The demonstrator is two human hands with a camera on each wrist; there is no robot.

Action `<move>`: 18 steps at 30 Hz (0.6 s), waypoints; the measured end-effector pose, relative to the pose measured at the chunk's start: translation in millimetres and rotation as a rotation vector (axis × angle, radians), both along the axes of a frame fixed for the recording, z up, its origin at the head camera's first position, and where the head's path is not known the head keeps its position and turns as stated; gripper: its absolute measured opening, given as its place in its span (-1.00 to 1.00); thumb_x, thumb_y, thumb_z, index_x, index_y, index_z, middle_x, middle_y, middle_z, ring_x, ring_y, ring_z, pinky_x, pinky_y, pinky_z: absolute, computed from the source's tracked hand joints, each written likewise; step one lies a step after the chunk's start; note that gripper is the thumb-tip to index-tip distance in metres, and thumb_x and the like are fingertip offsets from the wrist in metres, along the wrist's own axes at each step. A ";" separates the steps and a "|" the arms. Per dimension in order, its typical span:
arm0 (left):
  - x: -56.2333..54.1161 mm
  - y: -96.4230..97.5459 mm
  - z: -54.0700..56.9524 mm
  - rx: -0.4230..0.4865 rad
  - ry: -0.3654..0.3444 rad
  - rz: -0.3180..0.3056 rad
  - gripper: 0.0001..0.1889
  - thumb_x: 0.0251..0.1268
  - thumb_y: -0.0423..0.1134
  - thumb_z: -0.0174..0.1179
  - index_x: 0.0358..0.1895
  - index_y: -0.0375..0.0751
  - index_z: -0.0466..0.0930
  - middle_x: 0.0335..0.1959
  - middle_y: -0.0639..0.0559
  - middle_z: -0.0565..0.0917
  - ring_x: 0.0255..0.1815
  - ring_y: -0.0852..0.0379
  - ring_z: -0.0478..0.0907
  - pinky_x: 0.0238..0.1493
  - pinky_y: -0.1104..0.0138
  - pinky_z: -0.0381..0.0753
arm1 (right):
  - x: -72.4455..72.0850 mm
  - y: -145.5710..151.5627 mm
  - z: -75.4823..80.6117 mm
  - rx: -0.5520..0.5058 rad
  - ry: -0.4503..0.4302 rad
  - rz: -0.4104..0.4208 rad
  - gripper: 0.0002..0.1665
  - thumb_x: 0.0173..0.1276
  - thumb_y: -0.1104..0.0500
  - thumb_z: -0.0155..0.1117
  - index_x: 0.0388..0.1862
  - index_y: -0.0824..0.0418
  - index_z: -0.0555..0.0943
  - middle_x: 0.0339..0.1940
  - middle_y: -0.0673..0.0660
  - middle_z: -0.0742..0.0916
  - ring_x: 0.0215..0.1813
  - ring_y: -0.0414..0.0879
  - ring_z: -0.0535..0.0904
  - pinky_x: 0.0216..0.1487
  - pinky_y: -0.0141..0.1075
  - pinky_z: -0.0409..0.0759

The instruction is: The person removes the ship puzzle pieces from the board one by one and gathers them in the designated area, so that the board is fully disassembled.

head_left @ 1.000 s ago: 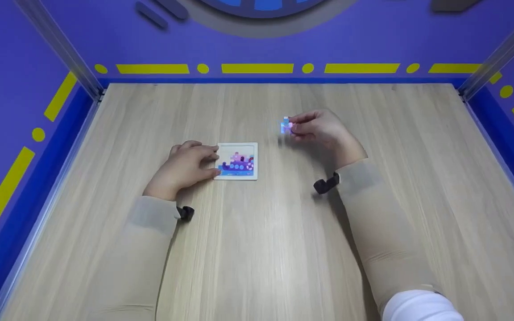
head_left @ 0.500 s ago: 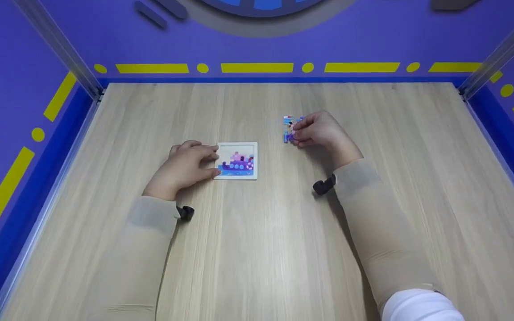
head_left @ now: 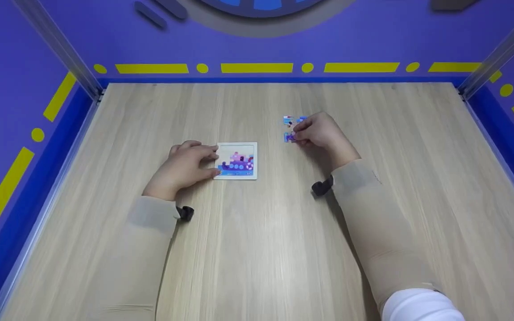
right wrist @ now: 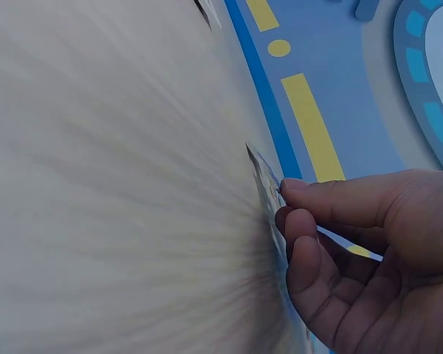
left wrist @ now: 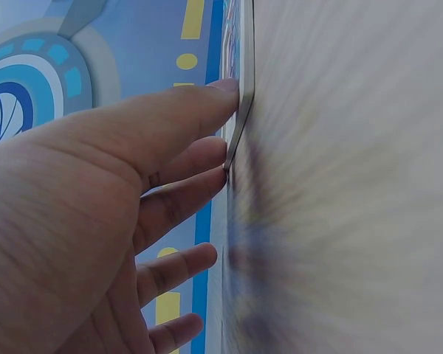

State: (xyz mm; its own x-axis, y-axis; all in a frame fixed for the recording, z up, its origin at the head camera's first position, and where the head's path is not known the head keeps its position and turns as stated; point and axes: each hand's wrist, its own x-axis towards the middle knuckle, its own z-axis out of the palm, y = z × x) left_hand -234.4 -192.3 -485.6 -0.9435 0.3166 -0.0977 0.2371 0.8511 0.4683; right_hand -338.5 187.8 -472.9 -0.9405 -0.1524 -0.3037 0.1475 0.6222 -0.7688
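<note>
My left hand [head_left: 181, 168] rests on the table at the left edge of a small white-framed picture board [head_left: 257, 161]. The board shows a purple and pink ship on blue water. In the left wrist view, the thumb [left wrist: 199, 99] touches the board's edge and the other fingers lie fairly straight. Back and to the right, my right hand [head_left: 324, 133] pinches a small colourful jigsaw piece [head_left: 288, 137] low at the tabletop. More blue and purple puzzle parts [head_left: 288, 119] show just beyond the fingertips. The hand covers part of this patch, so I cannot tell how the parts join.
The wooden table [head_left: 248, 249] reaches to a purple back wall [head_left: 257, 49] with yellow dashes and dots. Side walls stand at left and right. Black wrist cameras sit on the left sleeve [head_left: 136, 240] and the right sleeve [head_left: 382, 232].
The right hand has brought the tilted, raised colourful puzzle part down to the table, where it now appears as a wider patch. The left hand and the board have stayed still.
</note>
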 end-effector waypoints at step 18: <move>1.4 -0.3 1.8 0.007 -0.016 0.000 -0.47 0.52 0.00 0.51 0.45 -0.07 0.76 0.69 0.05 0.58 0.78 -0.25 0.31 0.80 -0.23 0.05 | 2.0 -5.2 2.7 0.013 0.046 -0.011 -0.71 0.59 0.26 0.45 0.20 0.29 0.83 -0.14 0.11 0.80 -0.21 -0.12 0.65 -0.22 -0.34 0.66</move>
